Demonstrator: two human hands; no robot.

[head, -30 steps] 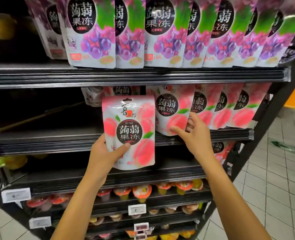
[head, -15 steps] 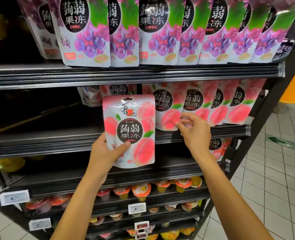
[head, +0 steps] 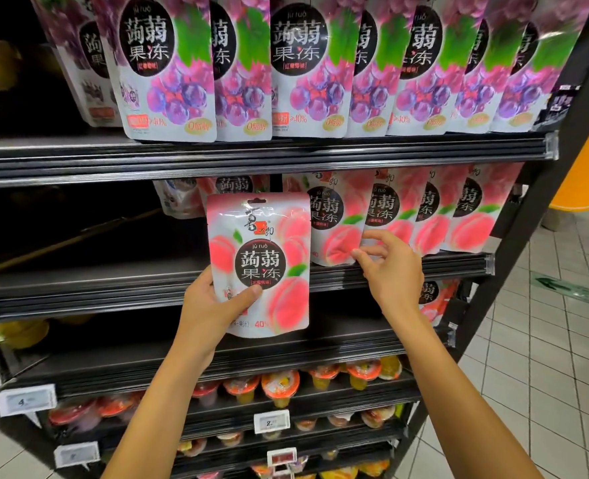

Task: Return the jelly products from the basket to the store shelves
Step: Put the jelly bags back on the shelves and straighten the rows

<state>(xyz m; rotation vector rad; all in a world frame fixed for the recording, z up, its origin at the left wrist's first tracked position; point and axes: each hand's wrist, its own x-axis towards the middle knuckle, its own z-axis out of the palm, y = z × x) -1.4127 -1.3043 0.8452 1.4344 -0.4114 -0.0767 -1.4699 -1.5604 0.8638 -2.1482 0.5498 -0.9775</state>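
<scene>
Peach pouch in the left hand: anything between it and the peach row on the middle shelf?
Nothing visible blocks it. The peach pouch in the left hand hangs before the shelf lip, just left of the peach row. The right hand touches the row's left end; other pouches stand further back behind the held one.

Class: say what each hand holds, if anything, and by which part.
Left hand grips the peach jelly pouch by its lower left corner, thumb on front. Right hand touches the bottom edge of a shelved peach pouch; a hold cannot be told.

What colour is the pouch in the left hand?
Pouch is pink-white with peaches, black label; head view.
</scene>
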